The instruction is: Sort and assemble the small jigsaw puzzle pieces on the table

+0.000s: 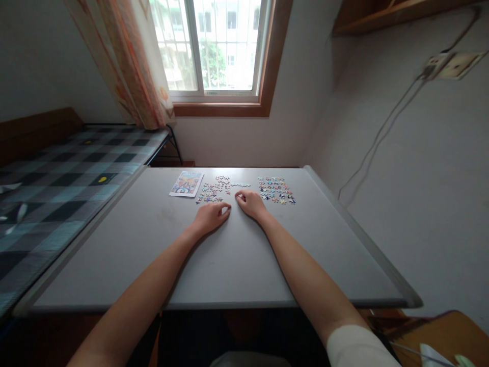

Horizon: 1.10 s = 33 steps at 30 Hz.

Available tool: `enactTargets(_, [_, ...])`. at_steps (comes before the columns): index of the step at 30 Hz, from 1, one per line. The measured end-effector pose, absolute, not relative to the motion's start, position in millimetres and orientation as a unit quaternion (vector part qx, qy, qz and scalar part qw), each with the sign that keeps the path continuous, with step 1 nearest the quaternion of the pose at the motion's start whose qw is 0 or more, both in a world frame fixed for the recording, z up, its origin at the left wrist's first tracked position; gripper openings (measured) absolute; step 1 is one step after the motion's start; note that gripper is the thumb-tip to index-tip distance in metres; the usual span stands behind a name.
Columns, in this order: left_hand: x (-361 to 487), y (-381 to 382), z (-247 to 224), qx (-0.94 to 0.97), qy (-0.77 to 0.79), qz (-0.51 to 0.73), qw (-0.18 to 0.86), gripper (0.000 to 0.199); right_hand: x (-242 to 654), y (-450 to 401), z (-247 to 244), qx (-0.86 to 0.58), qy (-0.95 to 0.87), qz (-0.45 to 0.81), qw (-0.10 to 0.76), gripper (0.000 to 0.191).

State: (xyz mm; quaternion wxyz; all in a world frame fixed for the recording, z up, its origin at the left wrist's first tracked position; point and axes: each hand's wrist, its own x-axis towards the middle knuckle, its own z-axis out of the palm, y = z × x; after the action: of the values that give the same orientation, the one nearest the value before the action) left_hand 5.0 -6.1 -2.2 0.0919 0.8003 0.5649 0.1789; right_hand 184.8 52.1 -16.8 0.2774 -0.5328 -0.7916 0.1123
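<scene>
My left hand (211,217) rests on the table, thumb and index finger curled together; whether a small piece sits between them I cannot make out. Just in front of it lie loose jigsaw puzzle pieces (209,192) in a scattered group. My right hand (250,203) is a little farther forward, its fingers bent in towards the thumb, the fingertips too small to show what they hold. Beyond that hand runs a short joined strip of puzzle pieces (240,185). More puzzle pieces (272,188) lie in rough rows to its right.
A printed picture sheet (186,184) lies left of the pieces on the grey-white table (237,270). A bed with a checked cover (95,168) stands at the left. Cables (376,137) hang along the right wall, and a wooden chair (446,334) is at lower right.
</scene>
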Motion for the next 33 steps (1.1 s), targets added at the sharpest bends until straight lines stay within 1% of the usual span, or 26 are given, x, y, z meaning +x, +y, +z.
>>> enactTargets(22, [3.1, -3.3, -8.0, 0.810, 0.544, 0.200, 0.094, 0.029, 185.5, 53.4, -18.6, -0.533, -0.793, 0.108, 0.275, 0.022])
enactTargets(24, [1.2, -1.7, -5.8, 0.801, 0.548, 0.229, 0.072, 0.028, 185.5, 53.0, -18.5, -0.531, -0.794, 0.109, 0.275, 0.022])
enactTargets(28, [-10.8, 4.5, 1.6, 0.721, 0.630, 0.288, -0.032, 0.031, 185.6, 51.9, -17.1, -0.534, -0.792, 0.113, 0.274, 0.022])
enactTargets(30, [-18.6, 8.4, 2.4, 0.682, 0.675, 0.274, -0.055, 0.036, 185.7, 51.3, -15.9, -0.535, -0.791, 0.116, 0.272, 0.022])
enactTargets(33, [-26.1, 13.6, -2.1, 0.670, 0.705, 0.224, -0.055, 0.044, 185.6, 50.5, -14.6, -0.536, -0.791, 0.118, 0.270, 0.022])
